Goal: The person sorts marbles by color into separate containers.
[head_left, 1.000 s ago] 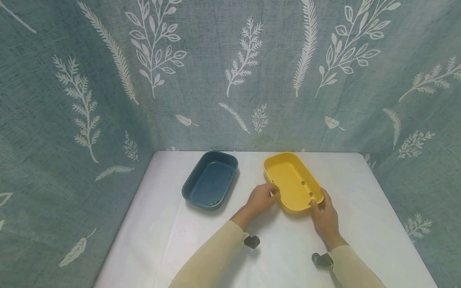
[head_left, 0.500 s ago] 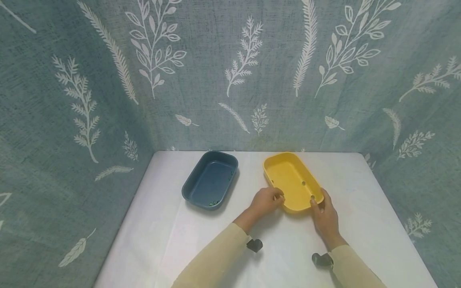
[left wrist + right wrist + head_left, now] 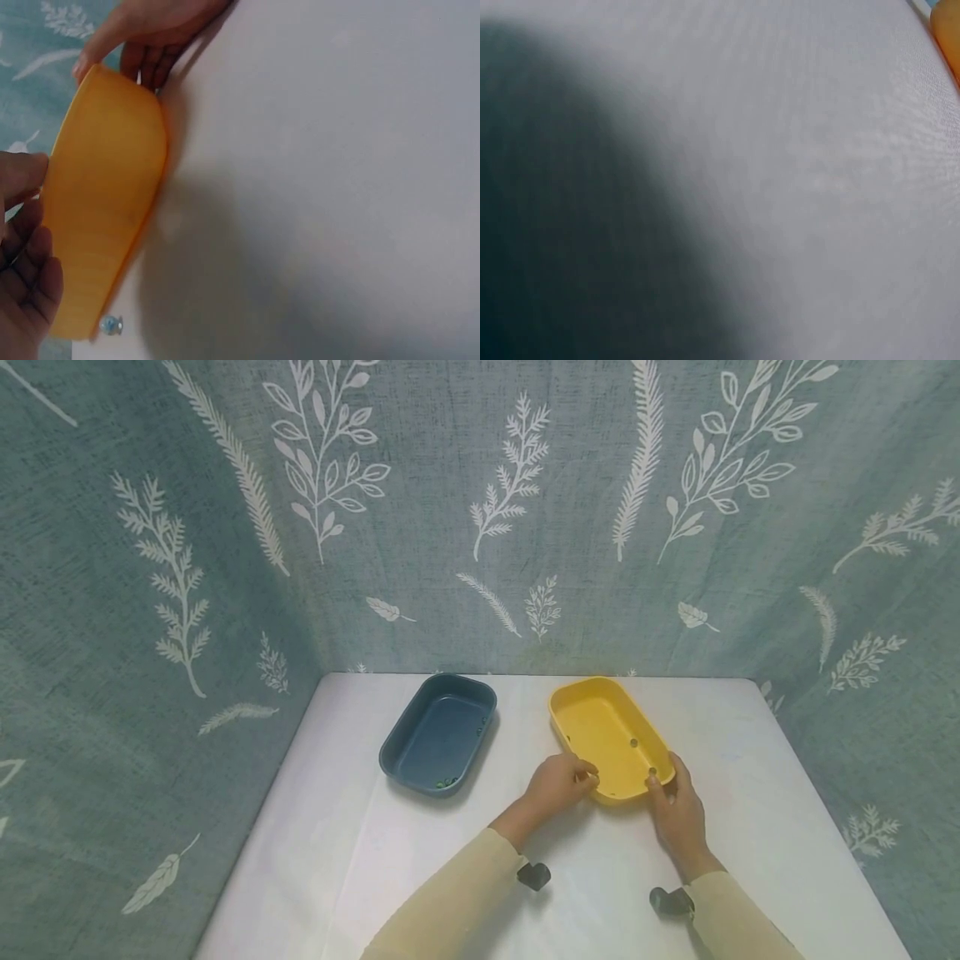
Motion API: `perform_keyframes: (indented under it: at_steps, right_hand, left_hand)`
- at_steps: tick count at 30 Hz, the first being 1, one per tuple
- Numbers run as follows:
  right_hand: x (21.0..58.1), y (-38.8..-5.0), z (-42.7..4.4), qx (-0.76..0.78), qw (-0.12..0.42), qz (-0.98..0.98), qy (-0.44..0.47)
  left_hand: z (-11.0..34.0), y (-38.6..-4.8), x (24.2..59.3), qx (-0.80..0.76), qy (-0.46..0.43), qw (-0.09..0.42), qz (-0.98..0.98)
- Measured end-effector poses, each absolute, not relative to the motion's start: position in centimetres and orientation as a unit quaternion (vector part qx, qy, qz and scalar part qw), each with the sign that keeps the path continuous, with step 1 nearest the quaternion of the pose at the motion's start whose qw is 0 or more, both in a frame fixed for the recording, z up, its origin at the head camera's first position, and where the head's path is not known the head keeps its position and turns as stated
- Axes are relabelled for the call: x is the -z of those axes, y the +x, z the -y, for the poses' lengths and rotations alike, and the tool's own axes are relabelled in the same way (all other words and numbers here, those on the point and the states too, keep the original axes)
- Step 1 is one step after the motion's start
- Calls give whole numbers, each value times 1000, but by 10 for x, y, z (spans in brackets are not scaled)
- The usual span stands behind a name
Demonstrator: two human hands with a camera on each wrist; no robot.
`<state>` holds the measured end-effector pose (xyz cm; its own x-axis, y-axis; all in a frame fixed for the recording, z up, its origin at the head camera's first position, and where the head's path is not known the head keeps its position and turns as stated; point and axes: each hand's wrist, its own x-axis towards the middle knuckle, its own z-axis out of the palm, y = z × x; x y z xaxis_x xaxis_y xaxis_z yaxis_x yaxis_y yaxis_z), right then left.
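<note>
A yellow tray (image 3: pixel 603 727) with rounded corners stands on the right part of the white table, small dark round pieces (image 3: pixel 633 743) scattered in it. My right hand (image 3: pixel 678 818) grips its near right corner, thumb over the rim and fingers against the outer wall. At the near left rim is my left hand (image 3: pixel 562 787), fingers curled and thumb and index close together. The left wrist view shows the left hand (image 3: pixel 26 255) against the tray (image 3: pixel 109 165), but whether its fingertips hold the rim or a small piece is hidden. The right wrist view catches only a tray corner (image 3: pixel 949 30).
A dark blue tray (image 3: pixel 435 735) stands to the left, with small green pieces (image 3: pixel 447 782) in its near right corner and along its right wall. One small bluish round thing (image 3: pixel 111 325) shows beside the yellow tray's base. Patterned cloth (image 3: pixel 480 527) walls the table.
My left hand has slid right and slightly nearer along the yellow tray's left rim. Some dark pieces in the tray have shifted slightly. The right hand and both trays stay put.
</note>
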<state>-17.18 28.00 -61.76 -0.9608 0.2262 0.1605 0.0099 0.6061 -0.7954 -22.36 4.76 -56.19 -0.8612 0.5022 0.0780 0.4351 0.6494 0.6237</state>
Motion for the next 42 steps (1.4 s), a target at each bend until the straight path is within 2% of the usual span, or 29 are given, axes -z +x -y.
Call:
perform_keyframes:
  at_steps: [16, 42]
  right_hand:
    - [619, -173, -280, -435, 112, 890, -72]
    - [617, -171, -280, -445, 121, 885, -63]
  left_hand:
    - [-47, -220, 563, -310, 268, 24, -912]
    - [-8, -233, 585, -280, 171, 35, -944]
